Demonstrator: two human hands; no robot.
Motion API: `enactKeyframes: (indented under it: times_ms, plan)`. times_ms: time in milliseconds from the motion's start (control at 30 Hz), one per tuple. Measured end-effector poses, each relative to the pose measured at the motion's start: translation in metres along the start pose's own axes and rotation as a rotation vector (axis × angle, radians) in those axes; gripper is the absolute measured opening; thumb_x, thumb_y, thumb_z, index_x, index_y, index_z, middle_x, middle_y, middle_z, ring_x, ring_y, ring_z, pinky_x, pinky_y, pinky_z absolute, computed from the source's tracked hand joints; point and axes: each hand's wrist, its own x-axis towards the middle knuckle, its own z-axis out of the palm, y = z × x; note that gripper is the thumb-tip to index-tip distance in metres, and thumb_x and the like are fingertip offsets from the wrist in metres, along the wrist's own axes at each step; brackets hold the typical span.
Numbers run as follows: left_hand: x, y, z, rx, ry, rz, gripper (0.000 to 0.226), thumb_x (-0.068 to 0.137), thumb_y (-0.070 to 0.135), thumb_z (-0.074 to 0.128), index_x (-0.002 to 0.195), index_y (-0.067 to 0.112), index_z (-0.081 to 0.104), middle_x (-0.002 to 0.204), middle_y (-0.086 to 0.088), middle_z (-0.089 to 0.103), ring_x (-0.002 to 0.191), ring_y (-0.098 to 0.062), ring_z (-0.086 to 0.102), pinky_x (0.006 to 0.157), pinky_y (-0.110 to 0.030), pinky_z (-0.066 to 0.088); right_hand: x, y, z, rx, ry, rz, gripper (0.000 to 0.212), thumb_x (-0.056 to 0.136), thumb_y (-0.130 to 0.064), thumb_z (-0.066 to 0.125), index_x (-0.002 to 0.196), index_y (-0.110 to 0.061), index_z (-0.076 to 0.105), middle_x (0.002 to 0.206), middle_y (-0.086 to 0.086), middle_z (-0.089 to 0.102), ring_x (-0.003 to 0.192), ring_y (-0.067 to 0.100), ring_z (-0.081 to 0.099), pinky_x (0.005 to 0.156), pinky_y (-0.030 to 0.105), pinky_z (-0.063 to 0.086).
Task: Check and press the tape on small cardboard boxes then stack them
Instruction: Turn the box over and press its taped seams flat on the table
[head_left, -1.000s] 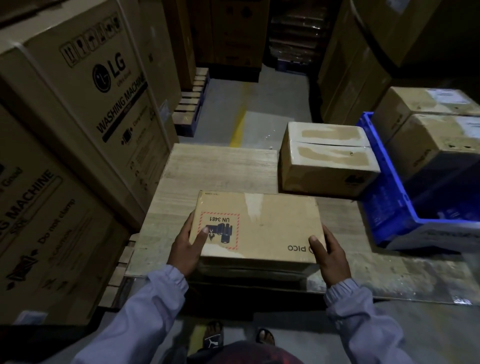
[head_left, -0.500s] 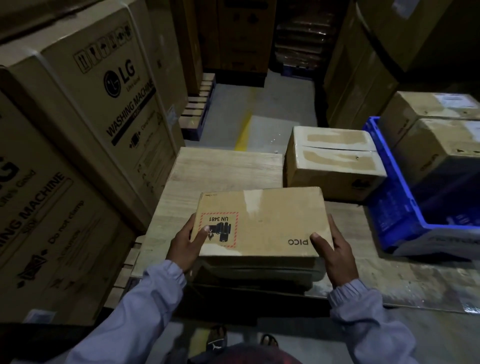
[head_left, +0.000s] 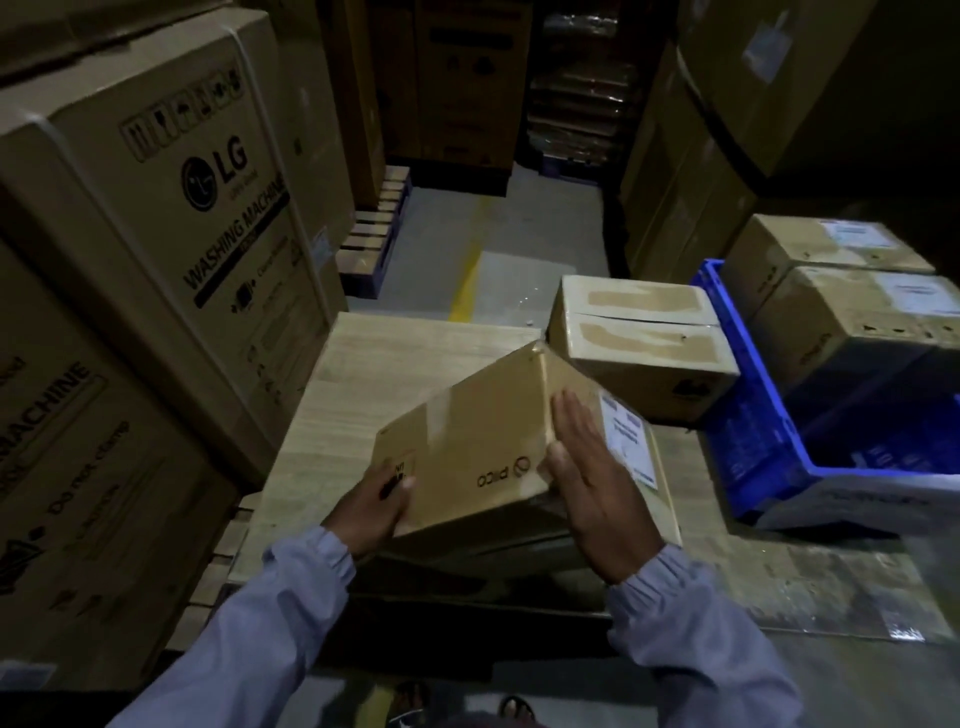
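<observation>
A small brown PICO cardboard box (head_left: 478, 441) is tipped up on an edge above the wooden table (head_left: 395, 358), with a strip of clear tape running over its brown face. My left hand (head_left: 371, 506) grips its lower left corner, thumb on the printed face. My right hand (head_left: 592, 478) lies flat with straight fingers against the box's right face, beside a white label (head_left: 626, 441). A second small box (head_left: 639, 343) with torn tape marks on its flaps sits behind on the table.
Large LG washing machine cartons (head_left: 156, 249) wall the left side. A blue plastic crate (head_left: 810, 462) holding two brown boxes (head_left: 857, 322) stands to the right. Behind the table an aisle of grey floor with a yellow line (head_left: 467, 275) runs between tall cartons.
The box lay flat on the table between both hands; now it is lifted and rolled leftward onto an edge. My right hand has gone from its corner to flat on the labelled face.
</observation>
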Motion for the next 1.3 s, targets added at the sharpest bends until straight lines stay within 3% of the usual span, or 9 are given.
enactKeyframes:
  times_ms: [200, 300, 467, 533, 633, 833, 967, 1167, 1300]
  plan:
    - [-0.022, 0.072, -0.016, -0.38, -0.01, 0.207, 0.119, 0.059, 0.093, 0.043, 0.155, 0.027, 0.018, 0.153, 0.014, 0.024, 0.144, -0.011, 0.024, 0.12, -0.04, 0.019, 0.0, -0.001, 0.029, -0.101, -0.194, -0.207, 0.047, 0.099, -0.057, 0.02, 0.145, -0.049, 0.019, 0.16, -0.018, 0.01, 0.148, 0.002, 0.003, 0.12, 0.032, 0.011]
    - [-0.018, 0.069, -0.019, -0.347, 0.068, 0.243, 0.11, 0.066, 0.088, 0.048, 0.154, 0.031, 0.017, 0.156, 0.007, 0.03, 0.142, -0.015, 0.032, 0.118, -0.043, 0.025, 0.001, 0.006, 0.03, -0.151, -0.22, -0.21, 0.048, 0.096, -0.061, 0.019, 0.143, -0.052, 0.023, 0.16, -0.014, 0.01, 0.148, 0.004, 0.003, 0.121, 0.031, 0.008]
    - [-0.022, 0.057, -0.041, -0.674, 0.094, 0.208, 0.062, 0.094, 0.032, 0.059, 0.15, 0.023, 0.032, 0.14, 0.005, 0.048, 0.126, -0.014, 0.048, 0.105, -0.029, 0.034, -0.008, 0.04, 0.025, -0.278, 0.003, 0.065, 0.083, 0.086, -0.071, 0.027, 0.152, -0.02, 0.025, 0.161, 0.005, 0.013, 0.149, 0.021, 0.009, 0.121, 0.041, 0.015]
    - [-0.025, 0.051, -0.048, -0.763, 0.103, 0.177, 0.075, 0.084, 0.04, 0.067, 0.149, 0.021, 0.037, 0.144, 0.003, 0.048, 0.129, -0.015, 0.047, 0.113, -0.034, 0.032, -0.009, 0.049, 0.023, -0.141, 0.049, 0.233, 0.093, 0.079, -0.078, 0.038, 0.148, -0.016, 0.028, 0.153, 0.01, 0.032, 0.142, 0.029, 0.028, 0.114, 0.048, 0.03]
    - [-0.024, 0.038, -0.052, -0.831, 0.098, 0.135, 0.091, 0.066, 0.051, 0.072, 0.147, 0.022, 0.042, 0.142, 0.001, 0.053, 0.13, -0.02, 0.05, 0.116, -0.045, 0.031, -0.011, 0.044, 0.027, 0.186, 0.024, 0.442, 0.091, 0.07, -0.074, 0.054, 0.143, -0.021, 0.037, 0.132, -0.002, 0.054, 0.122, 0.021, 0.051, 0.087, 0.028, 0.044]
    - [-0.024, 0.039, -0.028, -0.813, 0.091, 0.113, 0.034, 0.099, 0.015, 0.048, 0.129, 0.032, 0.05, 0.116, 0.009, 0.067, 0.111, -0.014, 0.062, 0.099, -0.03, 0.046, -0.011, 0.045, 0.017, 0.34, 0.095, 0.373, 0.068, 0.075, -0.053, 0.058, 0.137, -0.028, 0.045, 0.12, -0.011, 0.06, 0.104, -0.002, 0.056, 0.078, 0.013, 0.042]
    - [-0.019, 0.035, -0.01, -0.761, 0.154, 0.096, 0.033, 0.097, 0.026, 0.056, 0.127, 0.039, 0.049, 0.115, 0.02, 0.063, 0.112, -0.008, 0.059, 0.103, -0.031, 0.041, -0.01, 0.054, 0.007, 0.325, 0.101, 0.342, 0.062, 0.077, -0.053, 0.06, 0.134, -0.034, 0.046, 0.118, -0.022, 0.06, 0.105, -0.009, 0.056, 0.079, 0.011, 0.043]
    - [-0.012, 0.028, -0.019, -0.692, 0.231, 0.126, 0.038, 0.101, 0.017, 0.047, 0.138, 0.021, 0.047, 0.116, 0.008, 0.062, 0.104, -0.004, 0.058, 0.082, -0.009, 0.044, -0.008, 0.051, 0.023, 0.351, 0.13, 0.292, 0.049, 0.093, -0.029, 0.06, 0.14, -0.027, 0.047, 0.117, -0.029, 0.059, 0.104, -0.017, 0.055, 0.081, 0.003, 0.041]
    - [-0.01, 0.026, -0.019, -0.608, 0.23, 0.143, 0.036, 0.101, 0.016, 0.046, 0.135, 0.026, 0.046, 0.11, 0.021, 0.06, 0.093, 0.013, 0.059, 0.076, 0.0, 0.042, -0.008, 0.049, 0.022, 0.423, 0.128, 0.289, 0.053, 0.089, -0.035, 0.06, 0.139, -0.026, 0.047, 0.12, -0.025, 0.059, 0.105, -0.017, 0.055, 0.08, 0.0, 0.04]
